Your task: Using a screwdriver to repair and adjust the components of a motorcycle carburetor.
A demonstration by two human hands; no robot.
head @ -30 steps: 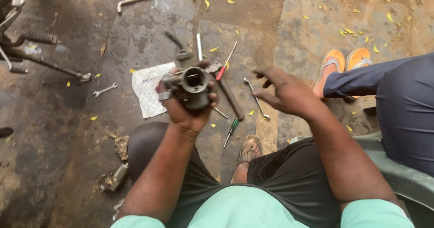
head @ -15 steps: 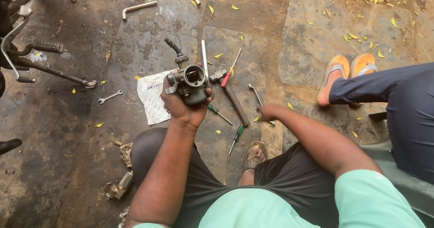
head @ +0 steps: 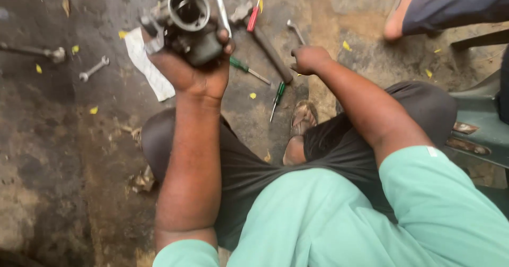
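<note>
My left hand (head: 193,68) is raised and grips a dirty metal carburettor (head: 185,20), its round bore facing the camera. My right hand (head: 310,59) is stretched down to the ground, fingers curled around the near end of a silver wrench (head: 296,31). Just left of that hand lies a long dark tool (head: 270,55). A red-handled screwdriver (head: 255,15) and two green-handled screwdrivers (head: 241,65) (head: 279,92) lie on the ground between my hands.
A white paper (head: 146,65), a small spanner (head: 94,68) and a metal bar (head: 32,50) lie on the oily concrete at left. My sandalled foot (head: 299,121) rests below the tools. Another person's leg (head: 450,5) and a green chair (head: 477,124) are at right.
The view has dropped closer to the ground. My left hand has lifted the carburettor nearer the camera. My right hand has gone from open above the tools to curled at the wrench.
</note>
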